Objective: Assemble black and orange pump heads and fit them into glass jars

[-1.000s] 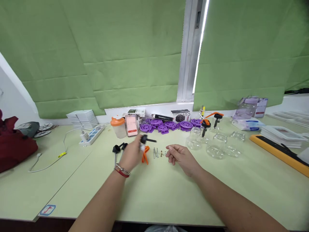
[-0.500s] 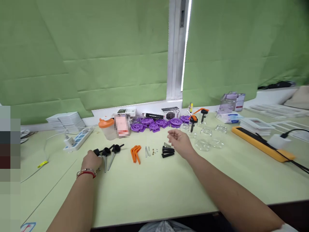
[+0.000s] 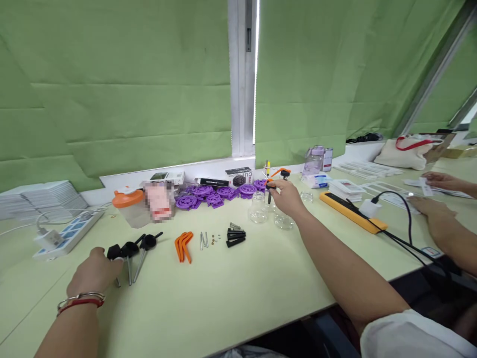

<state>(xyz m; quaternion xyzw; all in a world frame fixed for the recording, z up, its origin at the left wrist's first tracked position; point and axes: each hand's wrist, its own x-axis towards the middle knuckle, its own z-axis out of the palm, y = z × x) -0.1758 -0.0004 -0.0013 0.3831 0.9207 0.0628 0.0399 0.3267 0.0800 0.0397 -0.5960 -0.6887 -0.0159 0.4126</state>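
On the table (image 3: 238, 298) — left hand (image 3: 93, 272) touches black pumps (image 3: 128, 248); right hand (image 3: 286, 197) grips another.

Black box (image 3: 239, 177) by window sill — "CUP HOLDER" (partly legible).

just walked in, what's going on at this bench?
A person is working small parts on a green table. The left hand rests on a row of black-headed pins. The right hand reaches to a black and orange pump piece by the glass jars. Orange levers, screws and black tubes lie between. A co-worker's hands are at far right.
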